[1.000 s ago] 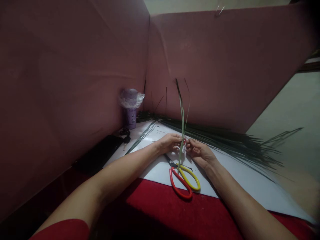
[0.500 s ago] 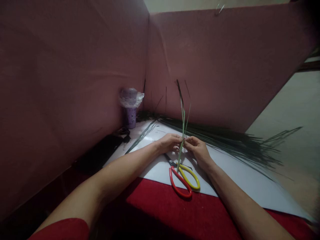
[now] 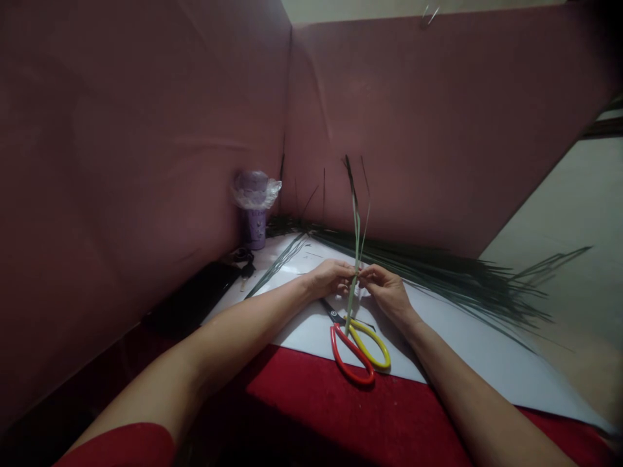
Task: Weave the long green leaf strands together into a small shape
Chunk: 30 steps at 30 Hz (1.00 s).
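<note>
Between my hands stands a small bunch of long green grass blades (image 3: 357,240), upright, with the stem ends hanging below. My left hand (image 3: 333,277) is closed round the bunch at its middle. Against its other side, my right hand (image 3: 384,288) pinches with thumb and forefinger at the same spot, on a thin blade as far as I can make out. Just under the hands lie scissors (image 3: 354,353) with one red and one yellow handle; the stem ends reach down in front of them, and the blades are partly hidden behind my left hand.
Under everything lies a white board (image 3: 467,344) on a red cloth (image 3: 302,402). A big pile of green blades (image 3: 438,272) runs along the back right, with a few loose blades (image 3: 280,263) at left. A purple cup (image 3: 257,227) with clear plastic, keys (image 3: 247,266) and a dark flat object (image 3: 199,295) stand left.
The fingers of my right hand have shifted slightly at the bunch. My left hand and the grass blades stay almost where they were.
</note>
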Tool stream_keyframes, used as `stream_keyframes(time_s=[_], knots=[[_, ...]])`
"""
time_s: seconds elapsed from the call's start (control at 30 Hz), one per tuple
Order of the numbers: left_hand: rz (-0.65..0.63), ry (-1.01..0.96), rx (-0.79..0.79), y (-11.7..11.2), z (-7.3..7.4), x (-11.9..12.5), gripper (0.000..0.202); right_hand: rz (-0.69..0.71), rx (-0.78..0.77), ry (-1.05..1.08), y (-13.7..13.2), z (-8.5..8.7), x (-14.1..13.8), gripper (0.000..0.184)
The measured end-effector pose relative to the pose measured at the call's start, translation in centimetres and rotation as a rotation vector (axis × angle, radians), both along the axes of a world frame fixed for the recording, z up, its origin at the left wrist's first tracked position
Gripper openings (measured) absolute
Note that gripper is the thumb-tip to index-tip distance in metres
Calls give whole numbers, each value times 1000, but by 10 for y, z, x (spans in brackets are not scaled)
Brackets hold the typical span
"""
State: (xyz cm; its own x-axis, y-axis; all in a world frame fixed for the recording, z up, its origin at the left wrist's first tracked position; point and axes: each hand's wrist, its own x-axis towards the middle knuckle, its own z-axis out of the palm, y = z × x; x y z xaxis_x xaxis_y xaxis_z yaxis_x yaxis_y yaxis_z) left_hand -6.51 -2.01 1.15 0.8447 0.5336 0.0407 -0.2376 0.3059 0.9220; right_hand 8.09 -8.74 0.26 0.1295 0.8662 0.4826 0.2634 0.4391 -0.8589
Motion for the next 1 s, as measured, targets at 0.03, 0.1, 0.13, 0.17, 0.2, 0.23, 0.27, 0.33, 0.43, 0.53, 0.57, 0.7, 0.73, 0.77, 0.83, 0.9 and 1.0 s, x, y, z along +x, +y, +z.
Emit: stream_keyframes(time_s=[0.03,0.1,0.13,0.17,0.2,0.23,0.27,0.33,0.43,0.53,0.57,0.7,0.73,0.77,0.83,0.9,1.0], knots=[[0,3,-4,-1,1,0,12,2,1,4,0,0,0,11],[4,8,-15,-2,2,0,10,7,-2,22,1,-1,0,7],[5,12,-19,-3,3,0,9,10,-3,29,1,-2,0,5],[8,17,-21,-3,4,0,9,11,-2,33,2,-2,0,3],[12,19,-20,-4,4,-1,9,12,0,29,2,-3,1,3],[16,20,-17,-4,5,-1,10,14,6,19,2,-4,2,2],[17,21,-15,-4,5,-1,10,16,13,-3,2,-4,3,3],[17,22,-13,-4,6,-1,11,7,34,-79,2,-4,4,4],[18,25,-7,-4,6,-1,11,-33,70,-211,0,-4,6,5],[32,37,-7,-5,6,0,11,-47,82,-255,-1,-3,5,6],[36,38,-9,-5,6,0,11,-35,81,-245,-1,-3,5,6],[40,34,-11,-6,7,0,11,29,65,-155,2,-5,4,4],[41,34,-12,-6,7,0,10,35,62,-145,2,-5,5,4],[46,36,-15,-5,7,0,10,35,60,-150,2,-6,5,4],[62,45,-23,-5,7,0,9,19,59,-186,2,-7,5,4],[88,61,-31,-5,7,0,8,2,58,-222,1,-8,4,4],[115,79,-32,-7,9,1,7,-4,65,-242,1,-8,4,4]])
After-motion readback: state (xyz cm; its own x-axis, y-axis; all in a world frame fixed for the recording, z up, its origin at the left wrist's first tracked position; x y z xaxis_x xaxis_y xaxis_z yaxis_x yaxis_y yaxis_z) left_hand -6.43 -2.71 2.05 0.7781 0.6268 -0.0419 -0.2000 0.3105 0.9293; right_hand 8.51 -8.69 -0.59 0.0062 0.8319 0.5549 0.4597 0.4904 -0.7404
